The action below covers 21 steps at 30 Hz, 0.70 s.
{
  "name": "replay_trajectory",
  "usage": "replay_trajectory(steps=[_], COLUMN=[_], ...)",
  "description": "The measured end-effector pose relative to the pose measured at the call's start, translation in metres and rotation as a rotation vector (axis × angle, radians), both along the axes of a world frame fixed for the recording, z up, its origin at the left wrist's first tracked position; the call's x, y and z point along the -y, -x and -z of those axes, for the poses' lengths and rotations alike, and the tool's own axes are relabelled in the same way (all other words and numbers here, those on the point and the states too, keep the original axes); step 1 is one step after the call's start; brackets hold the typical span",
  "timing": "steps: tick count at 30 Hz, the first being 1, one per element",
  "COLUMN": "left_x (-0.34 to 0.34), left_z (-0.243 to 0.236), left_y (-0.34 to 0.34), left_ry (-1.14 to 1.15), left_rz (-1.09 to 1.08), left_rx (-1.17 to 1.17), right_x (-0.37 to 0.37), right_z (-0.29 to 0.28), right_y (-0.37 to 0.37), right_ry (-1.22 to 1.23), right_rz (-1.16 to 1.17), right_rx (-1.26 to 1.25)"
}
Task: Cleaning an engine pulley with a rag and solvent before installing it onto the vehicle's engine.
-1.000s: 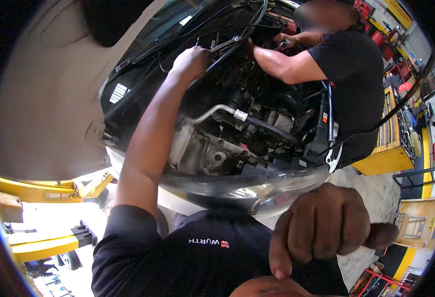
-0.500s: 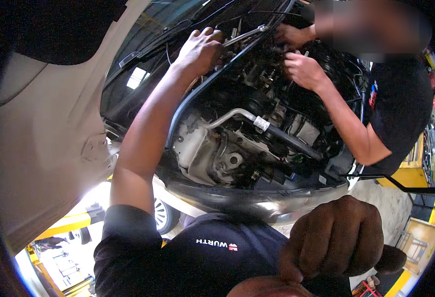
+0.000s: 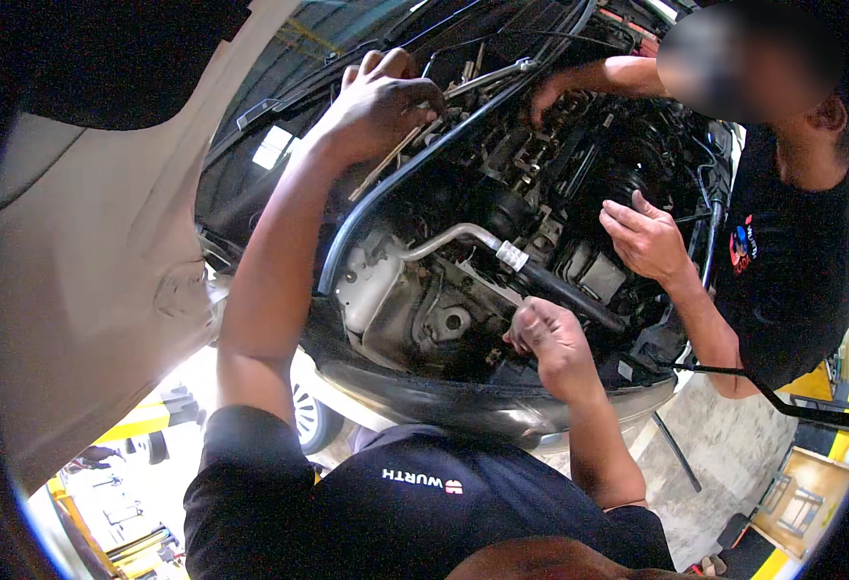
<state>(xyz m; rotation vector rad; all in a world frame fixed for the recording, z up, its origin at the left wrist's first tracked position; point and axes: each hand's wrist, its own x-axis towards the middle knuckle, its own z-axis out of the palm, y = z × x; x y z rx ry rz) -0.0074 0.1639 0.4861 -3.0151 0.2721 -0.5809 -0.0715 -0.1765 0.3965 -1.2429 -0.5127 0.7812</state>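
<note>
My left hand [image 3: 374, 108] is at the windscreen end of a car's engine bay, with fingers bent and knuckles raised. Its fingertips are hidden, so what they grip cannot be made out. Just right of it, a silver bar with a rounded end [image 3: 487, 79] lies beside the black rubber seal [image 3: 424, 159]. My right hand [image 3: 552, 340] hangs over the near part of the bay, fingers curled in and pressed together; anything inside them is hidden. Close to it are a silver pipe [image 3: 458, 232] and a thick black hose [image 3: 574, 295].
A co-worker stands at the right, one hand [image 3: 550, 97] reaching into the engine [image 3: 540, 159], the other [image 3: 645, 237] raised above it. The front bumper [image 3: 444, 394] curves in front of me. A black bar [image 3: 772, 391] juts in from the right. A wooden box [image 3: 801, 503] sits on the floor.
My right hand has moved from close below the camera out over the engine bay. My left hand has shifted slightly left. The co-worker's near hand has drawn back from the engine, and their head has moved right.
</note>
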Motion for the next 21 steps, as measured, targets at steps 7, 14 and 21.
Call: replay_trajectory(steps=[7, 14, 21], left_x=[0.038, 0.12, 0.195], left_z=[-0.013, 0.031, 0.097], left_y=[0.065, 0.133, 0.225], left_ry=[0.657, 1.112, 1.936], left_rz=[0.305, 0.571, 0.169], left_rx=[-0.237, -0.527, -1.135], right_x=[-0.004, 0.01, 0.049], right_z=[-0.032, -0.055, -0.026], right_y=[0.013, 0.061, 0.146], right_ry=[0.182, 0.144, 0.543], right_rz=[0.133, 0.409, 0.561], right_rx=[0.225, 0.625, 0.763])
